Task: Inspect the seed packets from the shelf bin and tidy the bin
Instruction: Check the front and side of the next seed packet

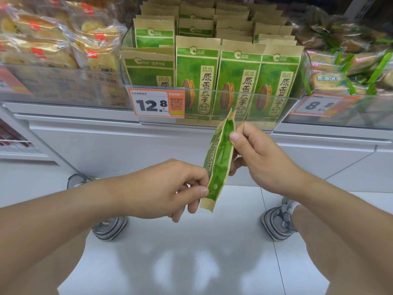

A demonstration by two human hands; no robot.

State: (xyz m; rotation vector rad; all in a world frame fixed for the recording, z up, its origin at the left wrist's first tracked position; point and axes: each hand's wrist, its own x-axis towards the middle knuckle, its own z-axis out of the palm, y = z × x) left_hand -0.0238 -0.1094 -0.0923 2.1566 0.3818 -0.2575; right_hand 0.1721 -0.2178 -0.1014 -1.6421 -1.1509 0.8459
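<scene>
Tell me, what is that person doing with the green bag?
A person is standing at a shop shelf, holding one green seed packet out in front with both hands. The left hand pinches it near the bottom and the right hand grips it higher up, edge toward the camera. More of the same packets stand in rows in the clear shelf bin behind, above a 12.8 price tag.

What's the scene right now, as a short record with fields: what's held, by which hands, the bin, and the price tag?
held item: one green seed packet, edge-on to the camera, tilted
left hand: pinches the packet's lower end
right hand: pinches its upper part
bin: clear plastic, on the shelf, rows of matching packets standing upright; front-left packet sits lower than its neighbours
price tag: reads 12.8, on the bin's front
</scene>
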